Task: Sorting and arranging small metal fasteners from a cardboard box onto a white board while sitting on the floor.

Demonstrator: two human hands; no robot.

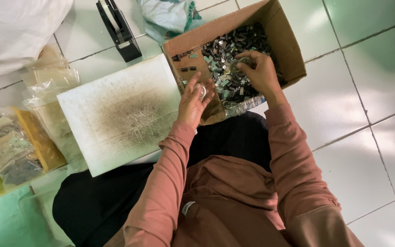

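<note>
At the far left of the frame a yellow tray (46, 155) sits on the tiled floor (376, 151), filled with clear plastic bags (10, 151) of small dark parts. More crumpled clear bags (51, 84) lie just above it, and a large white sack (17, 27) fills the upper left corner. Right of these, a white board (115, 114) with a dark, sooty stain across its middle lies flat on the floor, its lower edge reaching the person's black-clad knee. Above the board stands a black tape dispenser (120, 29), and right of that a pale crumpled bag (168, 16) at the top edge.

The left hand (193, 103) is raised over the near left corner of a cardboard box (289, 50), just right of the board. Its fingers (196, 82) are curled partly closed around a small round, pale ring-shaped object (202, 90), which looks like a little roll of tape; thumb and forefinger pinch it.

The box stands open at upper centre and holds a heap of small dark and greenish metal parts (232, 50). The right hand (259, 73) reaches into the box over this heap, fingers bent and closed loosely about a second round, clear ring-like piece (239, 64) resting against the parts. What exactly that piece is cannot be told.

Below, both pinkish-brown sleeves (293, 160) run down to the lower centre of the frame.
</note>
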